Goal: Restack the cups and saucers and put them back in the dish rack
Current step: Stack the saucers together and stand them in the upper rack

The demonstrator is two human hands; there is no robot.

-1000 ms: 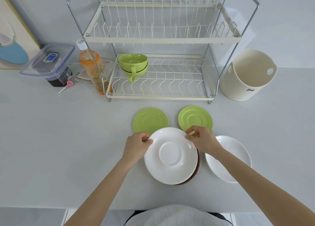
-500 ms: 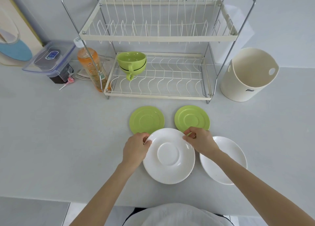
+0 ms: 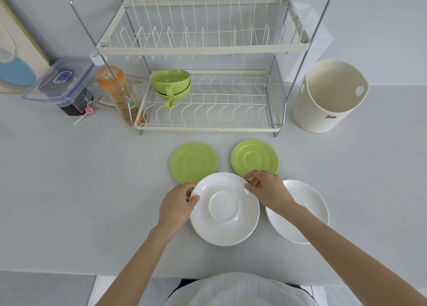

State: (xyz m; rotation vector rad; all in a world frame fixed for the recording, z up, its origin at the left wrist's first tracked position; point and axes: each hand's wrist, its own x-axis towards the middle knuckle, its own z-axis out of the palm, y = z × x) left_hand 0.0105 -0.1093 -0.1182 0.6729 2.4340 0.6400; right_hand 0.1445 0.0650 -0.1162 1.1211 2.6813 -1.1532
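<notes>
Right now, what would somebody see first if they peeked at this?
Two hands, the left hand and right hand, gripping a big white saucer in the middle. Behind it lie two green saucers, and stacked green cups sit in the dish rack.

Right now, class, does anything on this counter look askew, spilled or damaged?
Nothing stands out. The two green cups sit nested in the dish rack, the green saucers lie flat, and both hands hold the white saucer by its rim.
</notes>
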